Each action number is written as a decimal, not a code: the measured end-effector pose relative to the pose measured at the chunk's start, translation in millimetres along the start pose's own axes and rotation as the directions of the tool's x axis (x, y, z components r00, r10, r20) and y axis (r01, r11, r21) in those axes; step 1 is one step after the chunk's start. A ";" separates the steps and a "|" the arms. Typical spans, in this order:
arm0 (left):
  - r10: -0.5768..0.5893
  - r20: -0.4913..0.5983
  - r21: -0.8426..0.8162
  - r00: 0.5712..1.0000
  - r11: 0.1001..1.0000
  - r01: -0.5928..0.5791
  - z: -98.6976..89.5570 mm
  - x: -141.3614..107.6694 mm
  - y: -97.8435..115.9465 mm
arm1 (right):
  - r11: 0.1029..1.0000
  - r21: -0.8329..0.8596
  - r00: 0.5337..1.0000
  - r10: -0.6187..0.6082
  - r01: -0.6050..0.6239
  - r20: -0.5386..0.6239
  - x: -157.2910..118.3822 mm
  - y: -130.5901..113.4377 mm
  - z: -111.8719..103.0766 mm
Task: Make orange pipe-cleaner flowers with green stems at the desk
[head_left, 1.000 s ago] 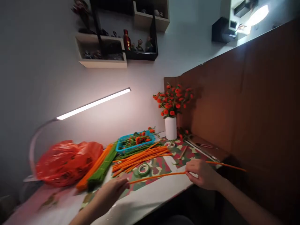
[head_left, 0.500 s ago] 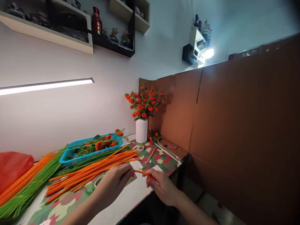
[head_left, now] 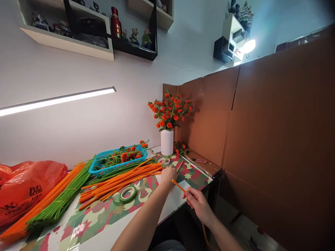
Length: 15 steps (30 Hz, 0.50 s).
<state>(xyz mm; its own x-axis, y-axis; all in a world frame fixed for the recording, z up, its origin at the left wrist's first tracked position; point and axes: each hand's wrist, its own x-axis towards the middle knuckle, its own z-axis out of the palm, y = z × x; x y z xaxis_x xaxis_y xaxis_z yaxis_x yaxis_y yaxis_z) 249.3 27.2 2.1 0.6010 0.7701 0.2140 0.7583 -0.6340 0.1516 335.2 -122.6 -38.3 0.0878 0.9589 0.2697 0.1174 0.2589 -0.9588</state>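
My right hand [head_left: 196, 202] pinches an orange pipe cleaner [head_left: 178, 185] above the table's front edge; one end points up and left, and more of it hangs below the hand. Farther forward, my left hand [head_left: 169, 175] is at the lower end of a thin brown stick [head_left: 179, 166] lying over the camouflage-patterned cloth. Its fingers are mostly hidden, so its grip cannot be made out. Loose orange pipe cleaners [head_left: 117, 183] lie to the left of that hand, and a green tape roll [head_left: 128, 194] is in front of them.
A blue basket [head_left: 104, 170] holds orange flowers and green stems. Behind my hands stands a white vase [head_left: 166, 143] of orange flowers. Green bundles [head_left: 62, 195] and a red bag [head_left: 31, 188] are at left. Pink-handled scissors [head_left: 201, 160] lie beside the cardboard wall [head_left: 261, 139].
My left hand has let go of the orange pipe cleaner and moved forward to the brown stick. My right hand still holds the pipe cleaner. The view has turned left.
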 end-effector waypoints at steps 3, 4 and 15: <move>-0.090 0.015 -0.077 0.996 0.993 0.091 3.2 8.3 0.1 | 0.999 -0.027 0.999 -0.031 0.031 -0.005 3.8 -3.9 5.6; -0.108 0.004 -0.103 0.994 0.989 0.108 2.1 7.6 -2.0 | 0.996 -0.071 0.999 -0.051 0.050 -0.015 4.9 -6.0 6.0; -0.388 0.038 -0.998 0.921 0.037 0.056 -69.3 -111.5 -122.2 | 0.098 -0.955 0.759 -0.632 0.278 0.156 91.3 -144.7 20.1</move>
<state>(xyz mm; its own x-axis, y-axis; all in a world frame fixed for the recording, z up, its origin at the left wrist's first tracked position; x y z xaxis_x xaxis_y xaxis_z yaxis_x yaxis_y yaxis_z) 72.1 13.9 26.6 0.2692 0.9577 0.1021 -0.1897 -0.0512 0.9805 306.3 -70.2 123.3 -0.1618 0.5819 0.7970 0.9811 0.1818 0.0665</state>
